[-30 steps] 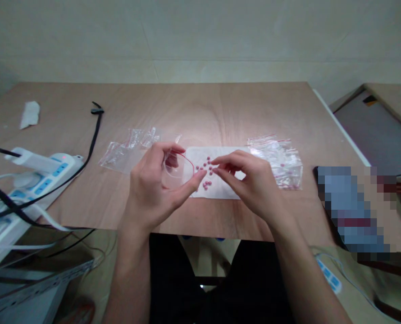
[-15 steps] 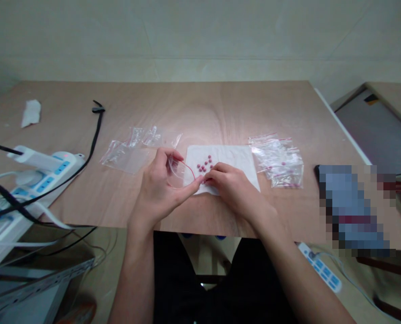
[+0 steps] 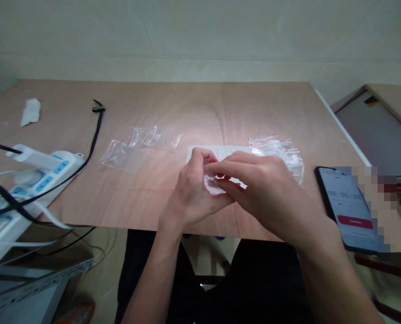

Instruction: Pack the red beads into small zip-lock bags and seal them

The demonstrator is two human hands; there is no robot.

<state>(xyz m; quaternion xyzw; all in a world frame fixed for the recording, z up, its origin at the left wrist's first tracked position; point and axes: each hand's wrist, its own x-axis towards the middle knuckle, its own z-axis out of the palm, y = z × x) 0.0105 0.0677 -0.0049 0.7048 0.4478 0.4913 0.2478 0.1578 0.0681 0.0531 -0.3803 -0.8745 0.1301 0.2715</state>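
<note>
My left hand is curled around a small clear zip bag over the white cloth. Fingers and thumb of my right hand are drawn together at the bag's mouth, partly inside or against it. What they pinch, if anything, is hidden. Both hands cover the middle of the cloth, and the small pinkish beads on it are out of sight behind them.
More clear zip bags lie to the left, and a heap of bags lies right of the cloth. A phone rests at the right. A power strip with cables stands left, near a crumpled tissue.
Both hands have shifted right. My right hand has come up from the beads to the mouth of the bag in my left hand, and the beads are now covered.
</note>
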